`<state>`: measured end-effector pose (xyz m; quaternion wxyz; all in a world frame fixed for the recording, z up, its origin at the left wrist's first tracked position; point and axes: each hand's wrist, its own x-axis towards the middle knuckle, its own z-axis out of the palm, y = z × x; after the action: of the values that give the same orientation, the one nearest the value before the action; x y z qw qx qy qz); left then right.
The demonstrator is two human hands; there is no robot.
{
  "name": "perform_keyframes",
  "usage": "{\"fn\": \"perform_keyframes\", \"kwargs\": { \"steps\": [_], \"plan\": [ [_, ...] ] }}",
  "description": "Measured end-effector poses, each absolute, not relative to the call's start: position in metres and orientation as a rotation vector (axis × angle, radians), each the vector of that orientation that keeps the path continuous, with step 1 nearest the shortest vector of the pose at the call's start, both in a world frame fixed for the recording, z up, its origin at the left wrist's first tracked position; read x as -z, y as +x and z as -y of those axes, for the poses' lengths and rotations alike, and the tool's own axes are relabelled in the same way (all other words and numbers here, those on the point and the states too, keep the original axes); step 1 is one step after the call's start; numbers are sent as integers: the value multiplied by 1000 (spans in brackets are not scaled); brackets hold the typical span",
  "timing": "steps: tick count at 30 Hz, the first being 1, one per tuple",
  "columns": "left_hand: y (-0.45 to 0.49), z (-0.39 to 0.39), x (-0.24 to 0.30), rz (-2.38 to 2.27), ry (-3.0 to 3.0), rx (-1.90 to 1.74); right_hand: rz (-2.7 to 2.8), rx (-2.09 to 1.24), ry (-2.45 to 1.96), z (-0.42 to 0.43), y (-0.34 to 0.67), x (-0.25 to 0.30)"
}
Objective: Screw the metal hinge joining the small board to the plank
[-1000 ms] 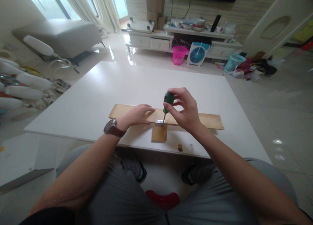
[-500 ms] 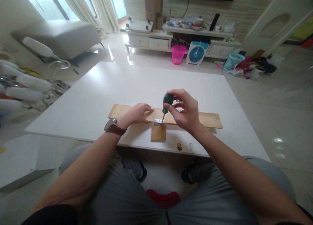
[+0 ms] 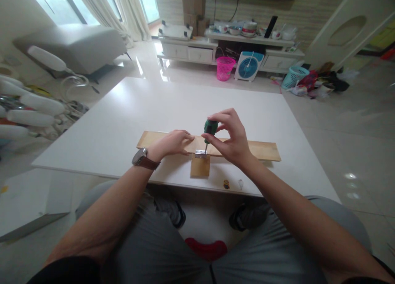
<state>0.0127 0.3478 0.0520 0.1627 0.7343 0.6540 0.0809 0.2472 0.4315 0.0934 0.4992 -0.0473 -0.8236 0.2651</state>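
Note:
A long wooden plank (image 3: 262, 149) lies across the near part of the white table (image 3: 173, 107). A small wooden block (image 3: 200, 167) sits against its near edge, joined by a metal hinge (image 3: 200, 154). My right hand (image 3: 231, 138) pinches the green handle of a screwdriver (image 3: 209, 130), which stands nearly upright with its tip on the hinge. My left hand (image 3: 171, 143) lies flat on the plank, fingers stretched toward the hinge. A brown watch is on my left wrist.
Two tiny objects, one yellow (image 3: 226, 184) and one clear (image 3: 240, 183), rest near the table's front edge. A grey sofa (image 3: 74, 45) stands at the far left. A low cabinet (image 3: 228, 49), pink basket (image 3: 225, 68) and fan (image 3: 246, 66) stand beyond the table.
My right hand's fingers have shifted around the screwdriver handle, turning it slightly. The left hand, plank and block stay where they were.

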Motion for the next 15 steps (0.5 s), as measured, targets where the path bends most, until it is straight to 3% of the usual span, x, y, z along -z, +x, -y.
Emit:
{"fn": "perform_keyframes", "kwargs": {
  "steps": [15],
  "plan": [
    [11,-348,-49,-1849,2102,-249,1974,-631,-124,-432,248,-93]
  ]
}}
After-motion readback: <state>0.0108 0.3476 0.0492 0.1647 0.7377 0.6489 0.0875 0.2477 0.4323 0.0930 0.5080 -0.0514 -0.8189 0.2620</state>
